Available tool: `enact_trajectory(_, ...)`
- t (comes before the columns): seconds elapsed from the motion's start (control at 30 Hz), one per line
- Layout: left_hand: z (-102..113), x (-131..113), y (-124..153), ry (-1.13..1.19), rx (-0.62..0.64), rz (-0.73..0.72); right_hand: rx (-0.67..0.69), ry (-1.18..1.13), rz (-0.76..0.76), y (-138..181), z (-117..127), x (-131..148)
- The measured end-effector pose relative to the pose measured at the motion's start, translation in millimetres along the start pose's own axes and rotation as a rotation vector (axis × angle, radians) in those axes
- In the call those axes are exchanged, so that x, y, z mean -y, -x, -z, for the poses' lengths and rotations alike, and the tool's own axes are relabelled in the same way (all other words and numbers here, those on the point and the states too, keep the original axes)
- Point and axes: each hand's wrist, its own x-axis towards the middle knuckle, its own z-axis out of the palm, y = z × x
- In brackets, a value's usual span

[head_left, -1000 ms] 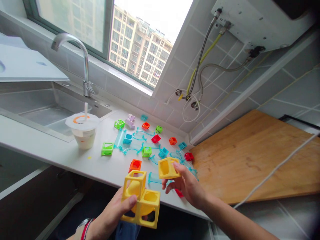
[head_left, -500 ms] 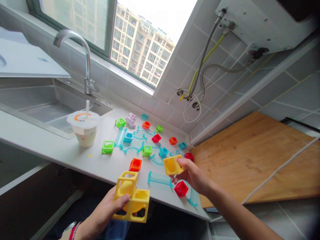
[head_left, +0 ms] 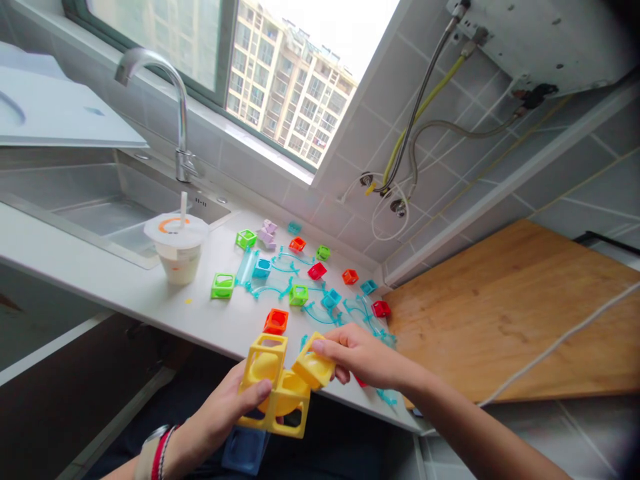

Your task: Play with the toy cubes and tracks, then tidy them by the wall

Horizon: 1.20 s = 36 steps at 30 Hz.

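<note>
My left hand [head_left: 235,403] is closed around a cluster of joined yellow cube blocks [head_left: 291,400] with open, hollow sides. Below that cluster hangs a blue block [head_left: 245,450], partly in shadow; whether it is joined on cannot be told. Between the thumb and fingers of my right hand [head_left: 357,353] is a single yellow cube block [head_left: 315,363], tilted. It overlaps the upper right of the cluster in view; whether they touch is unclear. Just beyond the cluster an orange cube block [head_left: 276,321] sits on the white counter [head_left: 200,320].
Several green, red, orange and blue cubes and clear teal track pieces [head_left: 245,267] lie across the counter. A lidded cup with a straw [head_left: 177,250] stands beside the sink [head_left: 90,193] and faucet [head_left: 183,133]. On the right leans a wooden board [head_left: 500,320], crossed by a white cable [head_left: 550,333].
My right hand has moved left and slightly down, bringing its yellow block to the cluster in my left hand. The hand now covers most of the red cube near the counter's front edge.
</note>
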Motion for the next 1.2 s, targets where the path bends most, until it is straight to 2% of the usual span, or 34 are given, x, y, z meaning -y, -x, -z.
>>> enact_trajectory(0.17,-0.1,-0.6,2.7,-0.016,0.056,0.008,0.057,-0.096,-0.100,-9.0,0.3,-2.8)
enact_trajectory(0.37,-5.2,-9.0,5.3,-0.012,0.120,-0.015,0.107,-0.205,-0.137,-14.9,-3.7,-5.7)
enact_trajectory(0.53,-7.1,-13.4,8.3,-0.017,0.095,-0.027,0.110,-0.238,-0.141,-15.9,-6.7,-8.0)
enact_trajectory(0.73,-6.8,-7.0,8.3,0.061,0.162,0.008,0.110,-0.244,-0.193,-15.7,-10.2,-13.0)
enact_trajectory(0.9,-6.9,-3.9,8.9,0.054,0.131,-0.003,0.120,-0.250,-0.237,-16.8,-10.3,-19.6)
enact_trajectory(1.07,-6.1,-3.9,10.4,0.086,0.116,0.024,0.154,-0.295,-0.216,-13.6,-8.5,-20.6)
enact_trajectory(1.2,-5.4,-2.4,14.4,0.224,0.107,0.033,0.119,-0.310,-0.092,-8.1,-8.1,-20.3)
